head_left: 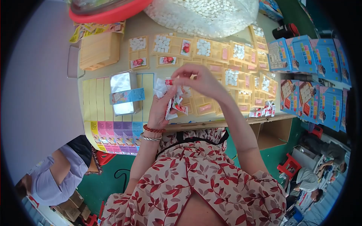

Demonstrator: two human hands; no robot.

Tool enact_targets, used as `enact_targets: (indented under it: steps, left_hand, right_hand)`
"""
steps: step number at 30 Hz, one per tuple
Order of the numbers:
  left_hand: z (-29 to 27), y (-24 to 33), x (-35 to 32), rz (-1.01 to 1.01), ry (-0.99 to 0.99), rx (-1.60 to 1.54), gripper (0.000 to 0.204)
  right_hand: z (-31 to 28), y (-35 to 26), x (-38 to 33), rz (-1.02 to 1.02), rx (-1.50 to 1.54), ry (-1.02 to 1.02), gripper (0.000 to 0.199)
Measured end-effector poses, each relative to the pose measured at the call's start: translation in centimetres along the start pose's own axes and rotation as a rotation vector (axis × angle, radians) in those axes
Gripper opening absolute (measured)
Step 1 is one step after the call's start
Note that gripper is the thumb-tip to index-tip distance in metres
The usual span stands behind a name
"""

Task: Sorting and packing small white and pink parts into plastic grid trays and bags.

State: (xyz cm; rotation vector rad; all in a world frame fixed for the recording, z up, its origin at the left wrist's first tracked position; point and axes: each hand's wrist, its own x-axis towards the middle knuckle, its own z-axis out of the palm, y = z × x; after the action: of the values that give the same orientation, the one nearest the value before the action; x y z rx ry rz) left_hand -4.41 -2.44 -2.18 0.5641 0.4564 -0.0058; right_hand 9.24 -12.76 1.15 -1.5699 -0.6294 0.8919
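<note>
My left hand [160,107] is closed around a bunch of small white sachets [180,107] printed with red strawberries. Just above it, my right hand [201,80] has its thumb and fingertips drawn together at a sachet [169,82] at the top of the bunch. Beyond and beside my hands lie several cream compartment trays [175,50], many with white square pieces [161,43] in one section. Some also hold a strawberry sachet [186,48] or a pink one [206,108]. Part of the trays is hidden behind my right hand and forearm.
A silver tin [122,81] with a blue paper band stands on printed sheets [94,101] at left. Stacked cream trays [98,51] sit behind it. A clear bag of white pieces [211,17] lies at the back. Blue boxes [298,56] line the right; loose sachets [264,111] lie near the front edge.
</note>
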Motion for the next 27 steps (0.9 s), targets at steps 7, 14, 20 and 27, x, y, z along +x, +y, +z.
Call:
enact_targets:
  steps: [7,14,20,27]
  left_hand:
    - [2.0,-2.8,-0.5,-0.165,0.119,0.331,0.018]
    - [3.3,-2.3,-0.2,-0.174,0.054,0.434,0.018]
    - [2.4,-2.9,0.3,-0.075,0.007,0.582,0.019]
    - [2.3,-0.9,-0.3,-0.191,0.076,0.389,0.029]
  right_hand:
    - [-0.2,1.5,-5.7,0.056,-0.186,0.162,0.011]
    - [-0.7,2.6,-7.1,-0.294,-0.498,0.307,0.014]
    - [-1.5,1.9,-6.2,-0.303,-0.303,0.212,0.010]
    - [-3.7,2.0,-2.6,-0.186,-0.513,0.397,0.008]
